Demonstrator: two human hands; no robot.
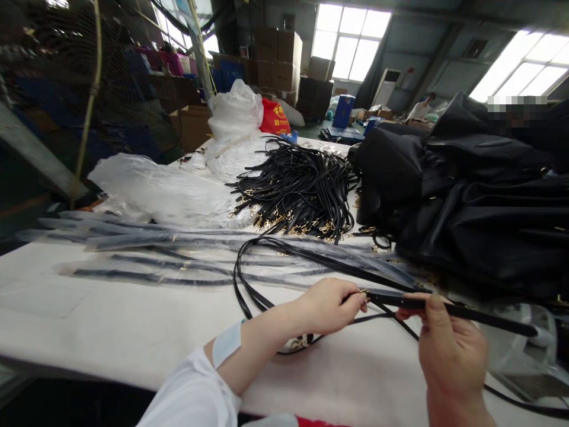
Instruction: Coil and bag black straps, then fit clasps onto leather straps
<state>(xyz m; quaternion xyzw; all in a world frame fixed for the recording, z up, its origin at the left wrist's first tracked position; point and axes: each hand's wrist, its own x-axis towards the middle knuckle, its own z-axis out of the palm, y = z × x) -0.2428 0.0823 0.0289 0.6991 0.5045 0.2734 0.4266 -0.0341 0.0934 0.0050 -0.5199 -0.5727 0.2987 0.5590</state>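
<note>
A black strap with gold metal fittings is stretched between my two hands above the white table. My left hand pinches it at a gold buckle or clasp. My right hand grips the flat strap between thumb and fingers, and its rounded end sticks out to the right. Thin black cords loop from the held part to the left and rest on the table. Just behind them lie several straps in clear plastic sleeves. What hangs below my right hand is partly hidden.
Behind is a large pile of black straps with gold clasps. Black bags are heaped at the right. Clear plastic bags lie at the left back. A transparent container stands right; a person is far off.
</note>
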